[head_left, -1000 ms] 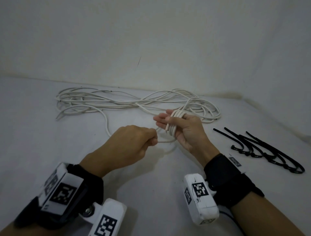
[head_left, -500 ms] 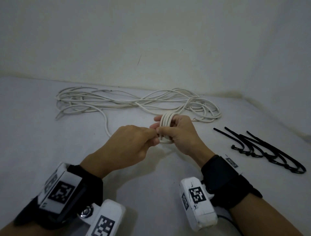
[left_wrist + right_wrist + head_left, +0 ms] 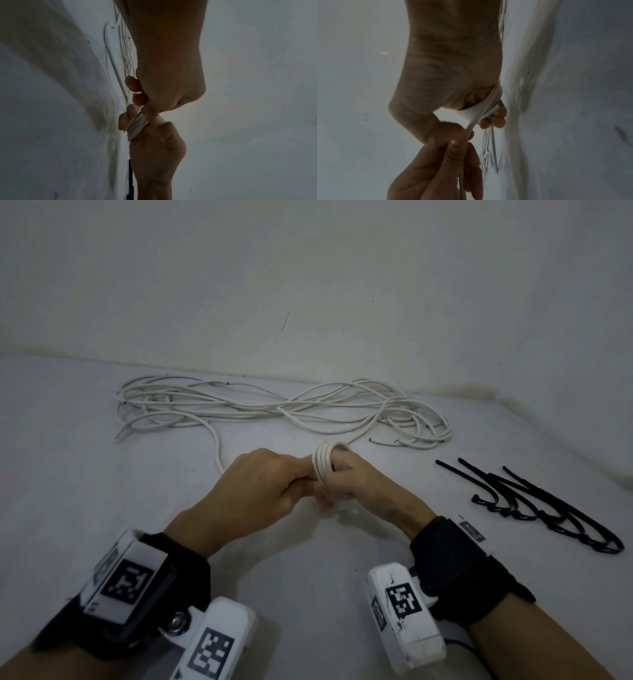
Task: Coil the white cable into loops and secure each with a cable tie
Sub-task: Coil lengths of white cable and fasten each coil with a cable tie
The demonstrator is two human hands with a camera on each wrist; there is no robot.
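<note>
A small coil (image 3: 324,463) of the white cable is wound round the fingers of my right hand (image 3: 346,481), which curl on it; the same coil (image 3: 485,108) shows in the right wrist view. My left hand (image 3: 294,479) sits tight against it and pinches the running strand (image 3: 469,129) between thumb and fingers. In the left wrist view the coil (image 3: 135,126) lies between both hands. The rest of the white cable (image 3: 274,409) lies in a loose pile behind the hands. Several black cable ties (image 3: 534,501) lie to the right.
The white surface (image 3: 102,491) meets a pale wall (image 3: 308,285) just behind the cable pile, with a corner at the far right. One loose cable end (image 3: 383,442) points toward the ties. A black tie (image 3: 130,175) shows beside my right wrist.
My right hand has rolled over, palm turning down, with the coil on its fingers. My left hand has moved right up against it, taking up the slack strand.
</note>
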